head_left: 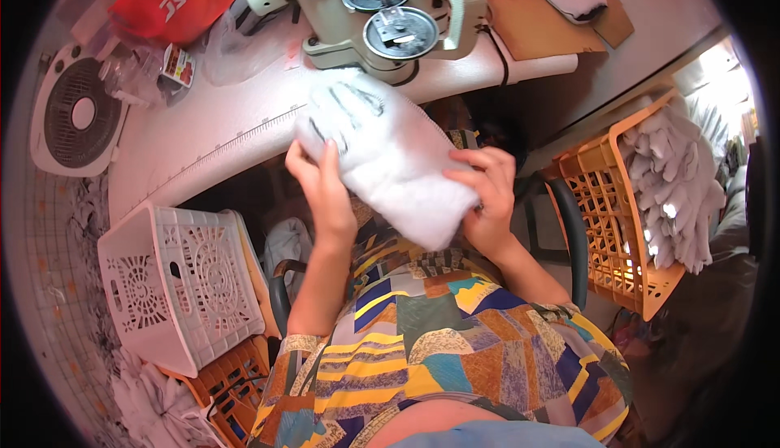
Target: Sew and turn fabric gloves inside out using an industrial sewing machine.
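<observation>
A white, soft knitted piece (390, 164), likely a sock, with dark line markings at its upper end, is stretched between my hands in front of the cream sewing machine (406, 30). My left hand (321, 188) grips its left side, fingers bent against it. My right hand (483, 196) holds its right end, with fingers curled over the edge. The piece hides parts of both hands' fingers and some of the table edge.
A white worktable (195, 139) carries a red bag (158, 1) and small packages. A fan (69, 115) sits at left. A white crate (203, 285) and orange crate (223, 387) stand lower left; another orange crate (593, 212) with white knitted pieces stands right, beside a chair armrest (569, 237).
</observation>
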Motion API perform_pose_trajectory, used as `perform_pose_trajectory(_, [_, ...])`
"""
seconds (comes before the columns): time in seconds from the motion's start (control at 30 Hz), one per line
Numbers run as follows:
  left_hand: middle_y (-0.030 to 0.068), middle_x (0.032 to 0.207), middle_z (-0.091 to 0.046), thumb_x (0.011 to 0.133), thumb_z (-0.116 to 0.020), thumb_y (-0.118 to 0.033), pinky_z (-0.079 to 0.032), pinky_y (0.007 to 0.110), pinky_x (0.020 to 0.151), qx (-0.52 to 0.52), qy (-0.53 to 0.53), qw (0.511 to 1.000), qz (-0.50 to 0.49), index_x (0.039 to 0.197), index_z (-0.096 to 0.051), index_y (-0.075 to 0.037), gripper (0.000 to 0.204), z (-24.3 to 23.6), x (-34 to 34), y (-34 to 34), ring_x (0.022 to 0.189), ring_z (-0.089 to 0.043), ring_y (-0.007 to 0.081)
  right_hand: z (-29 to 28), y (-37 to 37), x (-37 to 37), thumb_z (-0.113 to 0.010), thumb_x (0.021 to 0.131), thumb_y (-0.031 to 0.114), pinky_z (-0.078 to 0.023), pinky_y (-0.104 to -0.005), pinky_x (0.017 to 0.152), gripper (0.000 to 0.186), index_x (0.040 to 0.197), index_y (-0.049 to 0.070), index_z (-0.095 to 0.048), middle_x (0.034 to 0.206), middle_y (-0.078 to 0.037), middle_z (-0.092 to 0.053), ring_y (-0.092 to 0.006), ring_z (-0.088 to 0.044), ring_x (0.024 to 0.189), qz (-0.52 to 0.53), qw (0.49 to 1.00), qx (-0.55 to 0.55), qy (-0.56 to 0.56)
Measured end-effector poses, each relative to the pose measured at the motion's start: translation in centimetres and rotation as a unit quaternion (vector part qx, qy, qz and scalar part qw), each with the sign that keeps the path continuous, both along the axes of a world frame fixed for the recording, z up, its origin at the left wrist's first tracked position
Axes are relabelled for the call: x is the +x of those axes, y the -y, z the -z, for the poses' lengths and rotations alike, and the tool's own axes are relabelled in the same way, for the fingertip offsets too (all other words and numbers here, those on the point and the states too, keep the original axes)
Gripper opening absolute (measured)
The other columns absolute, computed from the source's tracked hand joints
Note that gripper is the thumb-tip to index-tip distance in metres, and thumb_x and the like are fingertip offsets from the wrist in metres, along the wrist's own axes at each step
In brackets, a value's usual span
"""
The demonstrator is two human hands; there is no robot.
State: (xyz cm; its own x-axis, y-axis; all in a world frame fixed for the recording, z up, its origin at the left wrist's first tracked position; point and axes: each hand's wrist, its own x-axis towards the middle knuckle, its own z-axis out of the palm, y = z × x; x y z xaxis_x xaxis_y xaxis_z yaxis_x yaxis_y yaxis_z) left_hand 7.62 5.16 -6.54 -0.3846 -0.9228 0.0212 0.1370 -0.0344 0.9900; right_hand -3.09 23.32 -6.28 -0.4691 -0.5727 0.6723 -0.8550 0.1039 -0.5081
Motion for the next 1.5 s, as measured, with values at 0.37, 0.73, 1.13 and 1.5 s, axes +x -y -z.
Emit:
perform_pose_trajectory(0.37, [0.0168,0.117,-0.034,0.085,-0.057,-0.013,-0.033,0.041,0.091,-0.493,0.175,0.848,-0.083,0.105,-0.037,-0.002,0.03,-1.5,0.6,-6.3,0.106,-0.037,0.0289,-1.2,2.8,-0.2,-0.068,0.064,-0.004,-0.046,-0.0374,0.066,0.026,0.086,0.002,-0.056,0.082,-0.015,-0.057,-0.032,-0.056,0.075,-0.106,0.972,-0.187,0.089])
perform_pose_trajectory(0.73, [-0.0009,0.09,-0.056,0.095,-0.055,-0.004,-0.039,0.021,0.077,-0.152,0.029,0.973,0.169,0.097,-0.061,0.004,0.01,-4.1,1.7,-5.6,0.085,-0.049,0.0059,-3.5,1.7,-0.1,-0.076,0.082,0.02,-0.038,-0.0243,0.055,0.024,0.081,0.001,-0.061,0.065,-0.005,-0.05,-0.0103,-0.046,0.061,-0.115,0.902,-0.106,0.403])
perform_pose_trajectory(1.13, [0.01,0.088,-0.061,0.079,-0.059,0.01,-0.047,0.032,0.076,-0.195,-0.033,0.898,0.393,0.098,-0.062,0.003,0.021,-4.5,-0.2,-10.4,0.084,-0.059,0.0214,-2.5,0.0,-3.0,-0.067,0.064,0.004,-0.046,-0.0303,0.056,0.033,0.096,0.005,-0.066,0.076,-0.01,-0.056,-0.0243,-0.059,0.066,0.046,0.993,-0.056,0.088])
perform_pose_trajectory(1.5, [0.0053,0.074,-0.059,0.064,-0.083,-0.005,-0.046,0.027,0.061,-0.439,-0.003,0.88,0.18,0.085,-0.058,-0.004,0.033,-2.8,-4.1,-10.2,0.064,-0.053,0.0132,-3.4,-0.7,-4.6,-0.067,0.067,0.005,-0.047,-0.033,0.063,0.017,0.078,0.003,-0.054,0.085,-0.012,-0.056,-0.0281,-0.057,0.074,0.144,0.972,-0.181,-0.025])
